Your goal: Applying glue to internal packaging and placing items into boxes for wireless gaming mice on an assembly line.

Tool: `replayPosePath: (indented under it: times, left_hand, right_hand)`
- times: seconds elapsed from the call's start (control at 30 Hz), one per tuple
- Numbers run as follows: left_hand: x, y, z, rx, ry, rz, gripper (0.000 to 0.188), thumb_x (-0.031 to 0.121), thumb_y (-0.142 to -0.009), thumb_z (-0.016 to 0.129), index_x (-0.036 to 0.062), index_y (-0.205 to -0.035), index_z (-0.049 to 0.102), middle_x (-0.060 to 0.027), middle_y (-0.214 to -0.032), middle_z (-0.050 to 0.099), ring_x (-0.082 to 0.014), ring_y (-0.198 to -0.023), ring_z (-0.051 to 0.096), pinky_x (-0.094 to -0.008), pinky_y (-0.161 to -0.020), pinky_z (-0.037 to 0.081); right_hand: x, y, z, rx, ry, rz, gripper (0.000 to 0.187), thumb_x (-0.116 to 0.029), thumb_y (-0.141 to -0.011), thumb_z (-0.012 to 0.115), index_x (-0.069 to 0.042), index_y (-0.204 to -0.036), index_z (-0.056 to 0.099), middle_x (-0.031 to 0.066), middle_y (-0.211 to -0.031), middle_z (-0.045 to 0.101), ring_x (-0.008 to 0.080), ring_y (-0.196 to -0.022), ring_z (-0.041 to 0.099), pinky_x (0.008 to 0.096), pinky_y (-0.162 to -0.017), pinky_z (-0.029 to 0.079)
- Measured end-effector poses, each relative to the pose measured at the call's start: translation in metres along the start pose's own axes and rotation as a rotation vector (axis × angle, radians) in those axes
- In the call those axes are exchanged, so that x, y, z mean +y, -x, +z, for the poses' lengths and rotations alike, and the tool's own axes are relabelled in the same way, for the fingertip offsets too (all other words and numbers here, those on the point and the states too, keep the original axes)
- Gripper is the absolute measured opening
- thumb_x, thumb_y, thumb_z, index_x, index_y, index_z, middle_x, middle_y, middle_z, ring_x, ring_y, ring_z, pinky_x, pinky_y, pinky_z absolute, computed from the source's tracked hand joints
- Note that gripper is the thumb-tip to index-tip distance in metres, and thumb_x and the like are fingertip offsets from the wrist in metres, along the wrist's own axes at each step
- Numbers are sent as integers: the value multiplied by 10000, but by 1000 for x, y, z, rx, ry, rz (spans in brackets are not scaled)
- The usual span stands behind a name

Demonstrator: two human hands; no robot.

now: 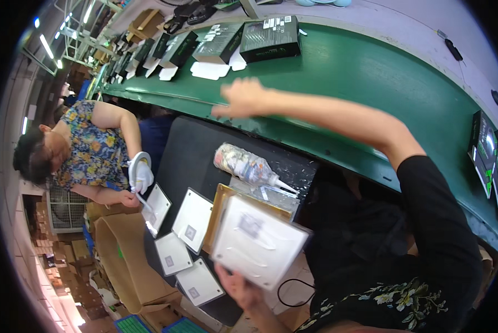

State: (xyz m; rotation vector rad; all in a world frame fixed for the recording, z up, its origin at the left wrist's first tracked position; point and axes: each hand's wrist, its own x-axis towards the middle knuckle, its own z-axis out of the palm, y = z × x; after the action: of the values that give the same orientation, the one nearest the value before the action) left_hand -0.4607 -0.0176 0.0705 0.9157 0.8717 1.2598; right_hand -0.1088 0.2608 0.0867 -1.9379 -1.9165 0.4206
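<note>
My left hand (241, 289) grips the lower edge of a white rectangular panel (260, 238), tilted above the black table. The panel bears a square label and a few raised wavy streaks; its outline is slightly blurred. My right hand (240, 99) is stretched over the near edge of the green conveyor belt, fingers apart, nothing visible in it. Between my arms lies a clear squeeze bottle (249, 165) with a long nozzle and mottled contents. A yellow-brown tray (222, 195) sits partly hidden behind the held panel. More white labelled panels (192, 221) lie left of it.
Black printed boxes (270, 40), some with flaps open, line the belt (349, 66). Others stand at the far right (484, 147). Across the black table (191, 150), a co-worker's gloved hand (142, 175) holds a white ring-shaped roll over a panel. A large open carton (118, 250) stands below.
</note>
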Motion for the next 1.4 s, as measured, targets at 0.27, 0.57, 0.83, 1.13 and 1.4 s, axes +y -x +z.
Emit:
replayPosePath:
  times: [0.27,0.57,0.83,1.13,1.4]
  left_hand:
    - [-45,-2,93,-225,134,-277,639,31,-946,545,-34,-1495,224,-218,-1433,435,-293,-1297,493,-428,-1105,380]
    - [-69,-46,173,-313,6,-357,590,21,-1008,478,17,-1529,202,-199,-1407,481,-239,-1243,538,-392,-1052,430]
    - [-137,-91,240,-490,-19,-414,552,68,-1023,485,51,-1514,235,-194,-1272,571,-242,-1027,682,-384,-826,615]
    - [-152,-136,248,-549,-124,-407,546,40,-1012,492,50,-1503,254,-187,-1253,588,-248,-1000,697,-374,-765,632]
    - [-159,-147,289,-586,-209,-446,579,50,-1015,486,70,-1526,216,-204,-1291,563,-274,-1022,691,-396,-802,622]
  right_hand:
    - [232,48,-67,135,488,190,610,-323,-917,638,-340,-1482,408,144,-1507,402,406,-1158,598,529,-936,497]
    - [251,340,-125,324,274,188,405,-160,-895,536,-138,-1292,618,119,-1431,519,383,-1046,621,423,-921,499]
    - [253,344,-98,701,165,604,429,-370,-998,495,-21,-1244,539,210,-1091,614,389,-989,595,461,-892,447]
    - [283,323,-77,778,346,545,596,-456,-1014,408,-51,-1451,427,194,-1191,590,356,-1052,580,453,-912,397]
    - [288,325,-83,790,320,525,589,-465,-1018,390,-69,-1451,437,189,-1179,600,336,-1074,580,431,-912,379]
